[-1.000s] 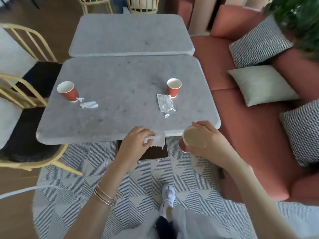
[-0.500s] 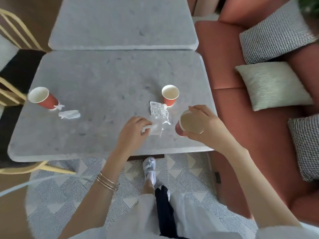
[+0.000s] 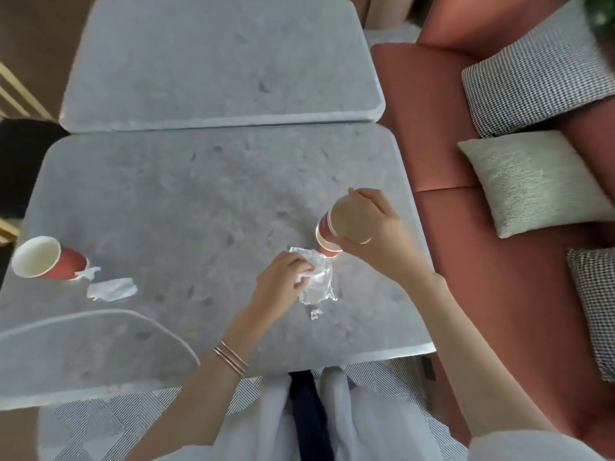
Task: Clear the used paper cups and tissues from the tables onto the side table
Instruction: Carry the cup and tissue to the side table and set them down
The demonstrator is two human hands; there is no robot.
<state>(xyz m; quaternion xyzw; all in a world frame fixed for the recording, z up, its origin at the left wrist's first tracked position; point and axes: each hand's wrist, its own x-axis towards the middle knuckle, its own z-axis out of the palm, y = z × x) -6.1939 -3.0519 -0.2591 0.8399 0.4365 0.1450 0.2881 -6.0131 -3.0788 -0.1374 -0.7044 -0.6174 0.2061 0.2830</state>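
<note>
My right hand [image 3: 376, 234] grips a red paper cup [image 3: 349, 221] by its rim, and that cup sits nested in a second red cup [image 3: 327, 246] standing on the near grey table [image 3: 199, 201]. Just left of them my left hand [image 3: 283, 281], with a small white tissue pinched in its fingers, presses on a crumpled tissue [image 3: 319, 284]. A small scrap [image 3: 315, 313] lies below it. At the table's left edge stands another red cup [image 3: 43, 257], with a torn tissue [image 3: 111, 289] beside it.
A second grey table [image 3: 219, 61] butts against the far side. A red sofa [image 3: 432, 144] with a pale cushion [image 3: 532, 181] and checked cushions [image 3: 532, 68] runs along the right. A dark chair seat [image 3: 20, 161] is at the left, a patterned rug [image 3: 116, 424] underfoot.
Both hands moved forward over the table. The cup in my right hand went down into the cup beside the tissue. My left hand, still holding its tissue, reached the crumpled one.
</note>
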